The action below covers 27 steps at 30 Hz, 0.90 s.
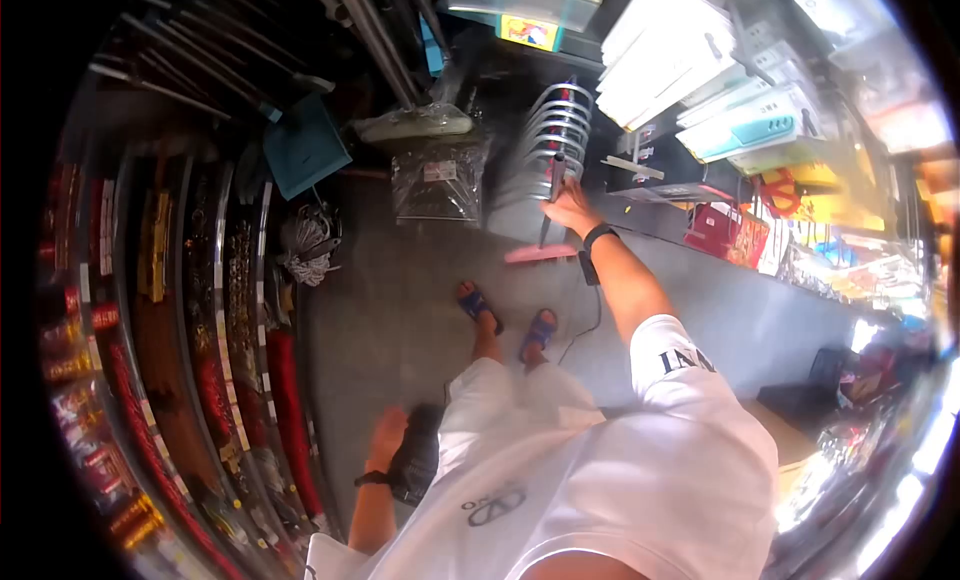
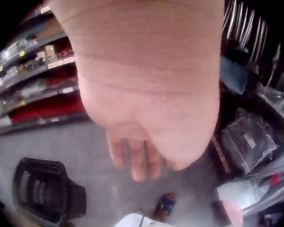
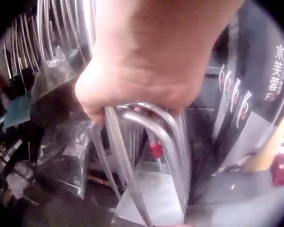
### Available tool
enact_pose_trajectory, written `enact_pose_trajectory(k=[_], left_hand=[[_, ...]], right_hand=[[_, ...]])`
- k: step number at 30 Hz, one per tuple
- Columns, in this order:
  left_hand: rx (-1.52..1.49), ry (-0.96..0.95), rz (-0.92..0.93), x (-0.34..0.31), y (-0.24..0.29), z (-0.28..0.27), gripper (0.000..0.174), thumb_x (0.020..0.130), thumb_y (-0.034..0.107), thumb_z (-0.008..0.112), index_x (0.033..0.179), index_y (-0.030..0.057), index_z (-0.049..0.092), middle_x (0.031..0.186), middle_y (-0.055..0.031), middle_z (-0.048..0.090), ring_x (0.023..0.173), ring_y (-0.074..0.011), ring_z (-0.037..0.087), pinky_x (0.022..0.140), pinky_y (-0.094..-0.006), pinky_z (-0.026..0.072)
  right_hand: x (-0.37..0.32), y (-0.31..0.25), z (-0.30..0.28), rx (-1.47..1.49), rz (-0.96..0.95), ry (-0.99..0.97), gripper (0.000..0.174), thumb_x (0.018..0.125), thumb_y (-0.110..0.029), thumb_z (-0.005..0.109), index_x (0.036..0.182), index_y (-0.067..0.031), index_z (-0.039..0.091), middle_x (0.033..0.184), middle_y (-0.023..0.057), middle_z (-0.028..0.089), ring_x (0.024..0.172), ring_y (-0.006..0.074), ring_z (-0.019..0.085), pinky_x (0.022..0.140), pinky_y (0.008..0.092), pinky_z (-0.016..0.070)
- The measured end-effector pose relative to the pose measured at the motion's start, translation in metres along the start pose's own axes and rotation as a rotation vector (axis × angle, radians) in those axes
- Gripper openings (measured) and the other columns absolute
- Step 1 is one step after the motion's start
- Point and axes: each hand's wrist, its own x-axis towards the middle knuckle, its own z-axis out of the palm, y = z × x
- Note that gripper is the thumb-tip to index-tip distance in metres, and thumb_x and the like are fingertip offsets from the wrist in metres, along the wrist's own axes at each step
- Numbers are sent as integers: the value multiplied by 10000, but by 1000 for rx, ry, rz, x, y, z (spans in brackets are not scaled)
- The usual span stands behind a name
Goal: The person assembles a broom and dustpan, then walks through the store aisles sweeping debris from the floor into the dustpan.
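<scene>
My right hand grips a slim pole with a flat pink head at its low end, near the floor. Just beyond that hand stands a row of curved silver tubes. In the right wrist view, the right hand is closed round a silver tube, with bent tubes and a red part behind; its fingertips are hidden. Low at my side, the left hand hangs loose and holds nothing. Its fingers point down in the left wrist view, above a black basket on the floor.
Stocked shelves line the left side. A blue dustpan, a string mop head and a clear plastic bag are ahead. White hanging packages and a red box stand at the right. Sandalled feet are on the grey floor.
</scene>
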Motion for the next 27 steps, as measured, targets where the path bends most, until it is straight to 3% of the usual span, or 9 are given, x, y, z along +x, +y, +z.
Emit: enact_pose_trajectory(k=[2,5,7,9,13,14,19,22,27], left_hand=[[-215,-69,-183,11,9,-1,193,923,155,431,1018,28,541,937,-101,627,849,-173,594,728,-306,472],[29,-93,-41,61,-26,10,218,936,158,407,1055,29,536,986,-107,625,899,-182,595,762,-314,476],[-245,-105,-49,119,63,-37,250,941,187,407,1073,21,539,1005,-104,626,929,-199,594,789,-322,474],[-177,-103,128,187,40,-13,277,941,230,415,1069,22,546,974,-107,638,927,-249,603,794,-333,469],[44,-206,117,313,199,-61,312,924,269,426,1052,17,557,999,-198,605,993,-357,560,825,-413,451],[17,-161,246,349,202,-49,286,918,243,446,1070,25,551,1009,-185,609,980,-343,571,818,-394,452],[-84,41,635,486,264,1,350,853,59,467,1202,29,467,1090,-216,546,1023,-368,527,836,-399,431],[-94,102,482,502,319,12,453,800,56,489,1244,51,396,1229,-226,441,1126,-411,437,941,-429,381],[52,-31,403,510,337,27,463,767,107,571,1197,61,406,1184,-235,442,1081,-433,442,896,-454,394]], right_hand=[[-4,-1,-10,0,-2,-44,737,735,-391,561,1347,-74,298,1179,254,428,1127,394,415,952,448,359],[-5,3,-13,35,6,-39,671,738,-356,569,1316,-98,344,1216,245,406,1152,393,395,950,453,364],[-7,7,-9,107,25,-2,657,736,-328,578,1314,-113,350,1245,247,381,1170,395,379,953,453,364],[-11,11,-5,209,12,76,647,745,-276,580,1326,-128,336,1289,248,339,1197,404,349,951,469,364],[-33,24,38,470,4,466,678,759,-176,576,1361,-127,270,1358,239,260,1213,429,321,948,479,368],[-33,32,57,579,2,595,705,774,-132,563,1384,-118,209,1333,233,330,1187,428,369,921,467,397],[-49,25,63,976,115,478,682,796,-72,537,1387,-118,198,1150,212,534,1035,328,549,862,386,440],[-39,21,55,1026,223,417,638,830,-116,544,1384,-152,231,1181,171,517,1019,277,565,843,335,454],[-18,22,45,742,153,414,551,823,-156,491,1330,-126,276,1082,271,552,1003,419,528,816,444,424]])
